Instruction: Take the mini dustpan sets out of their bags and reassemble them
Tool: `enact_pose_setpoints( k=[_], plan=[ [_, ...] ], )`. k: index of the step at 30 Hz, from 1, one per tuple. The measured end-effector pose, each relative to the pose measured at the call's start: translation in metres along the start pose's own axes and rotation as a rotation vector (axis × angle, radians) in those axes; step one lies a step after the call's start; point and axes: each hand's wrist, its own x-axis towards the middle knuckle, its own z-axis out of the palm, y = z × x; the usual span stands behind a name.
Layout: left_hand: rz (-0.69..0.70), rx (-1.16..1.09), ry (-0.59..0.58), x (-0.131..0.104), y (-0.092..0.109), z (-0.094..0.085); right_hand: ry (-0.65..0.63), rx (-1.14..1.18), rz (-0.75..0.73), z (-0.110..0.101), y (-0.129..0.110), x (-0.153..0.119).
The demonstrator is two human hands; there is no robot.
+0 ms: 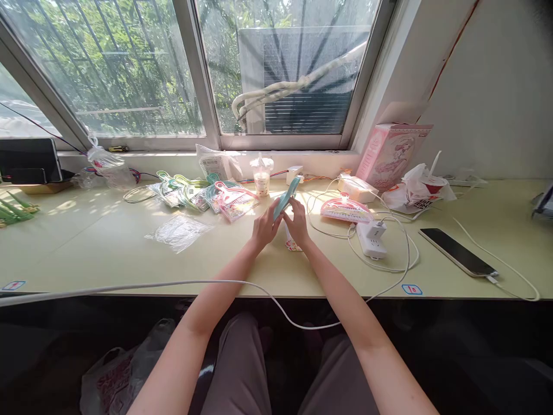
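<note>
Both my hands meet over the middle of the pale green desk (108, 242). My left hand (265, 226) grips the lower end of a teal flat comb-like item (286, 196), which tilts up and away. My right hand (297, 222) touches the same teal item from the right side, fingers closed on it. Under my right hand a small white and pink package (292, 244) lies on the desk, partly hidden.
A pile of packaged combs (203, 196) and an empty clear wrapper (179, 231) lie to the left. A pink comb (345, 210), white power strip (372, 237), cables, phone (458, 251) and pink box (391, 154) sit right. A drink cup (261, 176) stands behind.
</note>
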Motion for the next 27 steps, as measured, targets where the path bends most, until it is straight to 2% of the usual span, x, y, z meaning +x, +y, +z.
enact_pose_setpoints(
  k=[3, 7, 14, 16, 17, 20, 22, 24, 25, 27],
  plan=[
    [-0.008, -0.034, -0.069, -0.002, 0.000, 0.004, 0.043, 0.049, 0.075, -0.007, 0.002, 0.004],
    [0.032, -0.010, -0.096, 0.001, -0.002, -0.001, -0.018, 0.138, 0.097, -0.016, 0.007, 0.011],
    [0.078, -0.027, -0.117, 0.002, 0.000, -0.003, 0.066, 0.332, 0.213, -0.019, -0.001, 0.014],
    [0.021, -0.112, -0.034, 0.009, -0.005, -0.006, 0.078, 0.385, 0.262, -0.026, -0.006, 0.016],
    [-0.028, -0.158, 0.057, 0.015, -0.009, -0.011, 0.053, 0.431, 0.280, -0.031, -0.008, 0.016],
    [-0.202, -0.214, 0.457, 0.034, -0.029, -0.034, -0.045, 0.621, 0.277, -0.048, -0.012, 0.019],
    [-0.300, -0.182, 0.638, 0.046, -0.043, -0.052, -0.001, 0.707, 0.263, -0.057, -0.011, 0.022],
    [-0.356, -0.144, 0.676, 0.052, -0.054, -0.065, 0.145, 0.705, 0.277, -0.060, -0.008, 0.025],
    [-0.371, -0.122, 0.643, 0.053, -0.058, -0.068, 0.230, 0.666, 0.287, -0.060, -0.006, 0.026],
    [-0.377, -0.076, 0.478, 0.053, -0.063, -0.071, 0.400, 0.529, 0.314, -0.061, -0.002, 0.028]
  ],
)
